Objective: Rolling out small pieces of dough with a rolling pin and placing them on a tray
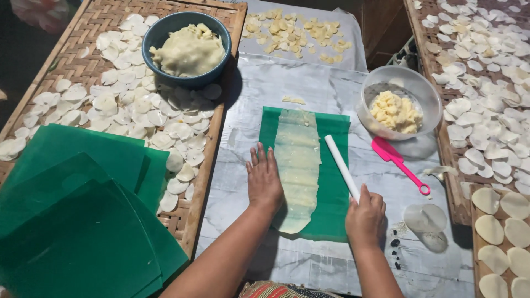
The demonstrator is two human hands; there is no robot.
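Note:
A long thin strip of pale dough lies spread on a green plastic sheet on the grey work surface. My left hand rests flat, fingers together, on the sheet's left edge beside the dough. My right hand is closed around the near end of a white rolling stick, which lies slanted on the sheet to the right of the dough.
A blue bowl of dough sits on a woven tray covered with pale round chips. A clear bowl holds dough lumps, with a pink scraper beside it. Stacked green sheets lie at left. More chip trays at right.

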